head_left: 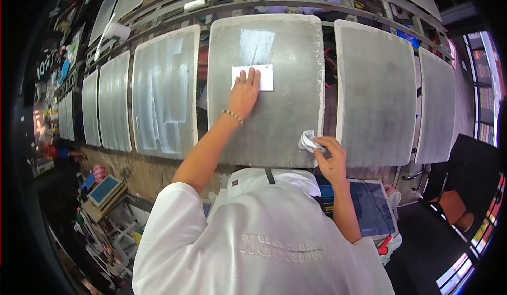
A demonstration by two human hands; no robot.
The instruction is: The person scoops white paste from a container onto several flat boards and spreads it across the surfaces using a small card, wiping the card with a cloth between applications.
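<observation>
My left hand (246,93) lies with its fingers stretched flat on a white rectangular piece (266,78), pressing it against a grey board (269,121) with a pale rim. Just above that piece, a shiny, whitish streaked patch (256,46) marks the board. Near the board's lower right corner, my right hand (331,158) pinches a crumpled white cloth or tissue (307,141) between thumb and fingers. Whether the cloth touches the board I cannot tell. A beaded bracelet (233,116) circles my left wrist.
Similar boards stand in a row: one streaked on the left (165,89), one on the right (376,92). Metal rails (264,2) run behind them. Below right is a dark-topped surface (372,210) with a cable. A white roll (117,31) sits upper left.
</observation>
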